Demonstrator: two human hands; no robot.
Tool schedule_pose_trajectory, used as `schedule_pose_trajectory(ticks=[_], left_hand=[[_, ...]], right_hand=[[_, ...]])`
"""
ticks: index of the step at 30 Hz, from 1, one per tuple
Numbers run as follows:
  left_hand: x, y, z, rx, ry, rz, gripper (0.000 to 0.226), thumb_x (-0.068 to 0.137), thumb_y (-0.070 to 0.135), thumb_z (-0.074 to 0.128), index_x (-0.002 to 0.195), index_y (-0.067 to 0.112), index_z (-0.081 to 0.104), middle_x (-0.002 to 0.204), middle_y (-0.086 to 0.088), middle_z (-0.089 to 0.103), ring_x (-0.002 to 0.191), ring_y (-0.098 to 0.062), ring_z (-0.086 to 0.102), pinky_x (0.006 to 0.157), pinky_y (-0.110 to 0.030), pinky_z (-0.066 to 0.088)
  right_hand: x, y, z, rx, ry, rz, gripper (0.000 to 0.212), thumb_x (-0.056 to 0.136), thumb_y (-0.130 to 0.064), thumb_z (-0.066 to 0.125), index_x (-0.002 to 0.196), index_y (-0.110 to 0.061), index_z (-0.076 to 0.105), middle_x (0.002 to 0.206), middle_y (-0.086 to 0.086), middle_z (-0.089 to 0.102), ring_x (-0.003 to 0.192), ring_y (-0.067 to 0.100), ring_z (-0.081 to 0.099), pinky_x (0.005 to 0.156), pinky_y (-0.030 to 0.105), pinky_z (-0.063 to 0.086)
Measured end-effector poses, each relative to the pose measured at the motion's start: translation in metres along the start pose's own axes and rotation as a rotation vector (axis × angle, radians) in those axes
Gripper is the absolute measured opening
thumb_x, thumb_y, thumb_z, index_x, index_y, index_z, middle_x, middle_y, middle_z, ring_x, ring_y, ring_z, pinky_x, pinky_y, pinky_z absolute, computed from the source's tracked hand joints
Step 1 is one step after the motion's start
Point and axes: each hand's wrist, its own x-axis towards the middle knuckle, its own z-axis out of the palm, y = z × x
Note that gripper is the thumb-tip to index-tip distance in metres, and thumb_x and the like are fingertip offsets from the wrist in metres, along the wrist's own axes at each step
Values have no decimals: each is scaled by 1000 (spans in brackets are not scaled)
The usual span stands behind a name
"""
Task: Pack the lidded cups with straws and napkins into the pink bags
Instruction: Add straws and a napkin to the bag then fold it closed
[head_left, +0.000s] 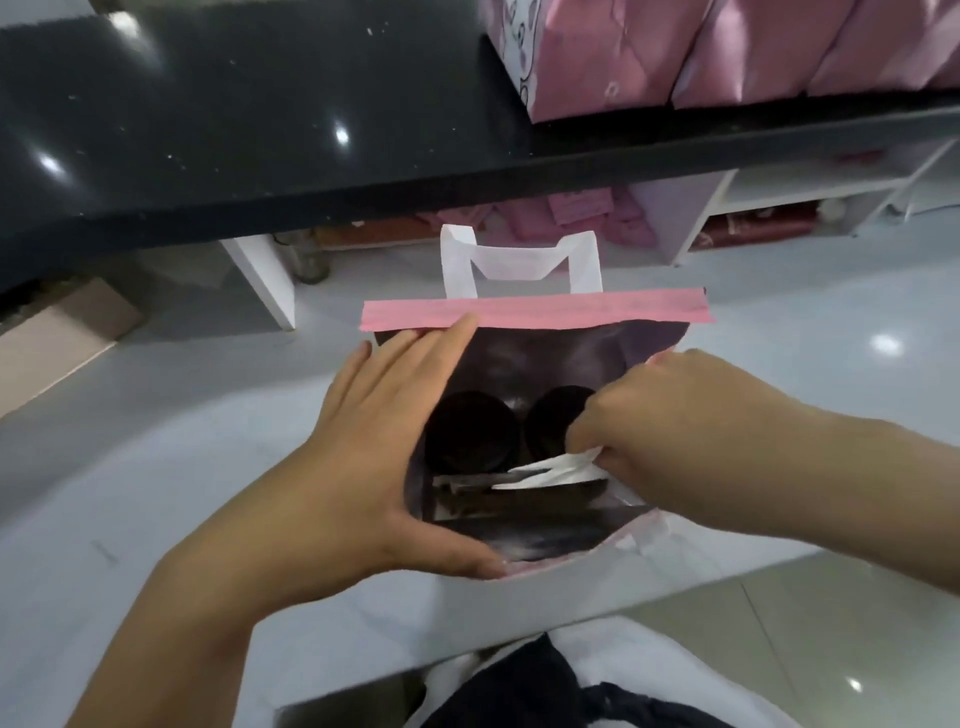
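Note:
An open pink bag with white handles stands on a pale table, seen from above. Two dark lidded cups sit side by side inside it, the left cup in full view and the right cup partly hidden by my right hand. My left hand grips the bag's left wall, fingers spread inside the mouth, thumb along the near rim. Reaching in from the right, my right hand pinches a white napkin inside the bag, in front of the cups. Dark flat items lie under the napkin; I cannot tell whether they are straws.
A black glossy counter runs across the top, with several filled pink bags standing on its right end. Below it are white shelves holding pink items. The pale table spreads around the bag. A cardboard box sits at far left.

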Motion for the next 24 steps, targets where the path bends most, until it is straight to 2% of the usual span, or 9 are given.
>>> schedule_pose_trajectory(ticks=[3, 5, 8, 12, 14, 16, 18, 21, 24], left_hand=[[-1, -3, -4, 28, -12, 93, 131, 51, 68, 81, 129, 72, -24, 127, 61, -19, 125, 31, -21, 113, -20, 4], [-2, -6, -5, 32, -15, 133, 127, 53, 70, 79, 127, 73, -25, 126, 61, -17, 124, 32, -19, 112, -19, 5], [-4, -11, -9, 7, -9, 170, 121, 55, 74, 73, 129, 74, -23, 128, 62, -16, 124, 33, -16, 110, -19, 10], [-7, -16, -11, 28, -10, 218, 112, 58, 77, 65, 129, 75, -22, 128, 63, -16, 123, 35, -16, 100, -7, 12], [-7, -24, -10, 25, 44, 257, 106, 65, 79, 66, 142, 67, -6, 141, 56, -1, 134, 26, -3, 103, -9, 17], [-8, -33, -10, -14, 126, 288, 88, 72, 70, 63, 148, 55, 22, 147, 40, 29, 140, 9, 25, 104, -11, 31], [-9, -39, -9, -64, 222, 317, 68, 76, 59, 65, 140, 46, 45, 134, 28, 53, 128, 1, 48, 98, -10, 40], [-12, -39, -10, -114, 343, 335, 52, 78, 51, 73, 127, 44, 56, 119, 25, 62, 114, -1, 58, 90, -5, 40], [-14, -43, -10, -179, 370, 274, 65, 68, 58, 75, 129, 51, 51, 130, 26, 54, 120, -1, 54, 96, -15, 45]], right_hand=[[12, -12, 2, -14, -43, 34, 14, 84, -13, 59, 93, -24, 59, 73, -2, 56, 73, 29, 58, 63, 32, 45], [16, -17, 6, 20, -85, 10, 28, 85, -14, 58, 107, -31, 60, 87, -4, 64, 81, 27, 62, 61, 32, 42], [15, -19, 7, 108, -147, 15, 43, 88, -20, 58, 124, -42, 55, 97, -13, 63, 79, 19, 55, 61, 30, 38], [4, -13, -2, 245, -64, 50, 39, 88, -36, 63, 122, -52, 53, 104, -21, 66, 86, 7, 56, 76, 28, 48], [-7, -9, -7, 321, -2, 99, 36, 89, -42, 62, 123, -53, 57, 101, -33, 61, 93, -10, 54, 79, 12, 43], [-23, -3, -8, 479, 173, 150, 32, 86, -48, 61, 118, -48, 65, 90, -39, 59, 89, -18, 54, 77, 7, 42], [-40, 4, -1, 691, 474, 174, 25, 86, -47, 71, 109, -40, 73, 95, -27, 70, 94, -4, 65, 78, 9, 46], [-58, 16, 22, 913, 797, 218, 32, 82, -39, 75, 111, -27, 73, 112, -14, 73, 112, 12, 67, 100, 27, 50], [-70, 31, 50, 1201, 828, 252, 66, 68, -57, 82, 129, -39, 62, 137, -12, 61, 133, 16, 53, 109, 40, 45]])
